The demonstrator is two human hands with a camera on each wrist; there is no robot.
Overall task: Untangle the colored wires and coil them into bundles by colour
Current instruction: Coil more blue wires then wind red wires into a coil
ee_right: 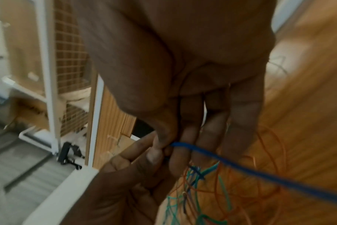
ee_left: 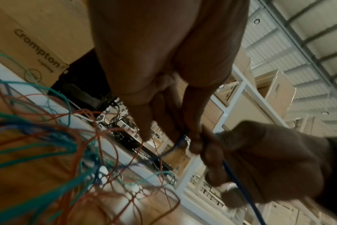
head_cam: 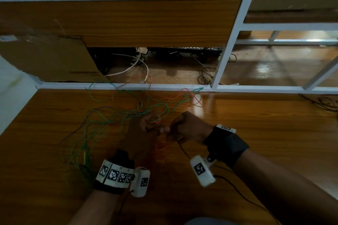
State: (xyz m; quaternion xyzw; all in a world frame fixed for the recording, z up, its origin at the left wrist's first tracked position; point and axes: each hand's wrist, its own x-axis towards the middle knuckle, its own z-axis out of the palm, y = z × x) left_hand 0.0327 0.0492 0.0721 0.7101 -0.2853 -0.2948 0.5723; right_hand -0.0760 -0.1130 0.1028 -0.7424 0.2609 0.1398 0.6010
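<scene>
Still mid-untangling on the glossy brown wooden worktop [head_cam: 256, 133]: loose green and orange wire tangle [head_cam: 113, 115] spread left, both hands [head_cam: 161, 128] pinching one thin blue wire [ee_right: 240, 169] (uncoiled), needing freeing next.

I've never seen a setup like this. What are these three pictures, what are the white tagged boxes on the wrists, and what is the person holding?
No machine here: a person works with bare hands. The head view looks down from a worn camera. The white boxes are wrist cameras, which give the two close-up views along each hand. On the wooden table lies a tangle of green wires and orange wires, not yet sorted. The left hand and the right hand meet at the middle, and both pinch one blue wire, apparently drawing it out of the tangle.
</scene>
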